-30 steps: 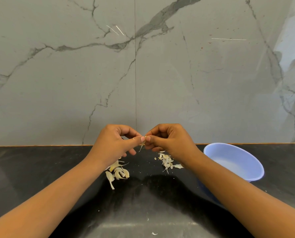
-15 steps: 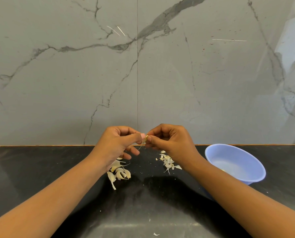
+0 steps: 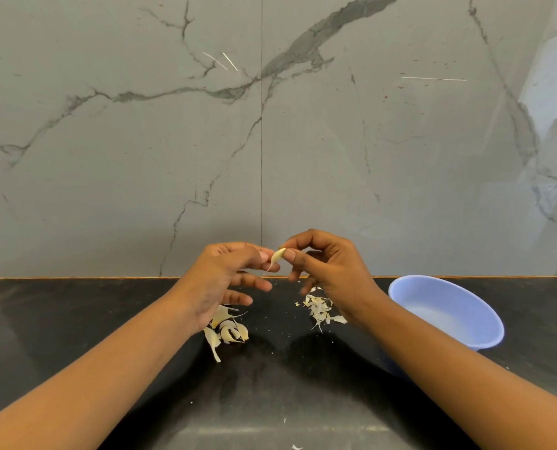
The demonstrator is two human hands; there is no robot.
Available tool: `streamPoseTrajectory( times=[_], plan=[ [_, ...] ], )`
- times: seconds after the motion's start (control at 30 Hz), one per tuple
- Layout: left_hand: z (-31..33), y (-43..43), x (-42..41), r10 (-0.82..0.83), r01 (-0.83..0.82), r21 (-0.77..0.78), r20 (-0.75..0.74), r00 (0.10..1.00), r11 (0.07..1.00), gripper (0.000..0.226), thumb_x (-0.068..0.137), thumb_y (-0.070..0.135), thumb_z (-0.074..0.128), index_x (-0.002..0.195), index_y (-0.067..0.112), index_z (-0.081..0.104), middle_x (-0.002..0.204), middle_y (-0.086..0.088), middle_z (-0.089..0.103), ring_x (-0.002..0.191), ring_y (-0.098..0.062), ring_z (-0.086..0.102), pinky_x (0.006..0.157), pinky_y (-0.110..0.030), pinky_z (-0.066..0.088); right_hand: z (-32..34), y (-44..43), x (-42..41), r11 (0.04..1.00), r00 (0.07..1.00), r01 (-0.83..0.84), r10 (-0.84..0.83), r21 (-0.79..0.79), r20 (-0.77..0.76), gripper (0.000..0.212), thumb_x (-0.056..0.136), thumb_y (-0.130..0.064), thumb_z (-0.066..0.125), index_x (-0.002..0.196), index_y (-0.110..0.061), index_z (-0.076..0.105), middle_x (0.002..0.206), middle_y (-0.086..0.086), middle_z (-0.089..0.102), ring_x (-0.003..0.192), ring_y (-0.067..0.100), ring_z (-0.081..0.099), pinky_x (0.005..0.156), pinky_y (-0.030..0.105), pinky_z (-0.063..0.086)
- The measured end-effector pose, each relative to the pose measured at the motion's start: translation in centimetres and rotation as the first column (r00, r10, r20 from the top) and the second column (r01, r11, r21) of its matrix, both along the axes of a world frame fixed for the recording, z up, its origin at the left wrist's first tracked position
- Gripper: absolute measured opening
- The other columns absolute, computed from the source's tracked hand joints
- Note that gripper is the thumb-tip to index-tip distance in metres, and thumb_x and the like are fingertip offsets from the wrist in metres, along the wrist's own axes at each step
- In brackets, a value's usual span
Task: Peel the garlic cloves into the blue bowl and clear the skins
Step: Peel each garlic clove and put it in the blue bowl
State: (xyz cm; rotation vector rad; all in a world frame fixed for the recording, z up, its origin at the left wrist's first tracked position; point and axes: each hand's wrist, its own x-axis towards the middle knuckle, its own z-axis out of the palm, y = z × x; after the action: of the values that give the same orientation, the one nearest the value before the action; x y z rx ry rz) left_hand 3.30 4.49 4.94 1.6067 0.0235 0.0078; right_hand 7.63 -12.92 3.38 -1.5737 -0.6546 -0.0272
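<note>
Head view of two bare hands raised above a black counter [image 3: 75,319] before a grey veined marble wall [image 3: 140,157]. A small pale garlic clove [image 3: 277,255] is held in the air between them: the right hand [image 3: 332,271] pinches it between thumb and forefinger, its other fingers curled; the left hand [image 3: 225,274] pinches its left edge with thumb and forefinger, its lower fingers loosely extended. A thin thread of skin hangs from the clove. Below the left hand lies a heap of larger skins [image 3: 228,331]; below the right hand, a scatter of finer scraps [image 3: 319,310]. The blue bowl [image 3: 445,306] stands on the counter, well apart to the right, just beside the right forearm. Likely risks: the small, slick clove could slip from so light a fingertip hold and fall among the skins; the forearm, swinging toward the bowl, could knock it; clinging skin could drop in with the clove; the light scraps could scatter when cleared. No brand, label or writing can be read anywhere
</note>
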Motion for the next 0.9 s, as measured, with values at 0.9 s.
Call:
streamPoseTrajectory(
  times=[0.9],
  plan=[
    [-0.54, -0.14, 0.16, -0.014, -0.004, 0.143, 0.125, 0.992, 0.990, 0.007, 0.085, 0.014, 0.065, 0.087, 0.011, 0.071, 0.070, -0.001, 0.072, 0.059, -0.009, 0.066, 0.048, -0.020, 0.051, 0.80, -0.66, 0.40, 0.993, 0.971, -0.114, 0.107, -0.018, -0.213, 0.005, 0.086, -0.008, 0.065, 0.089, -0.009, 0.068, 0.078, 0.000, 0.071, 0.074, 0.012, 0.068, 0.059, 0.024, 0.056]
  ],
)
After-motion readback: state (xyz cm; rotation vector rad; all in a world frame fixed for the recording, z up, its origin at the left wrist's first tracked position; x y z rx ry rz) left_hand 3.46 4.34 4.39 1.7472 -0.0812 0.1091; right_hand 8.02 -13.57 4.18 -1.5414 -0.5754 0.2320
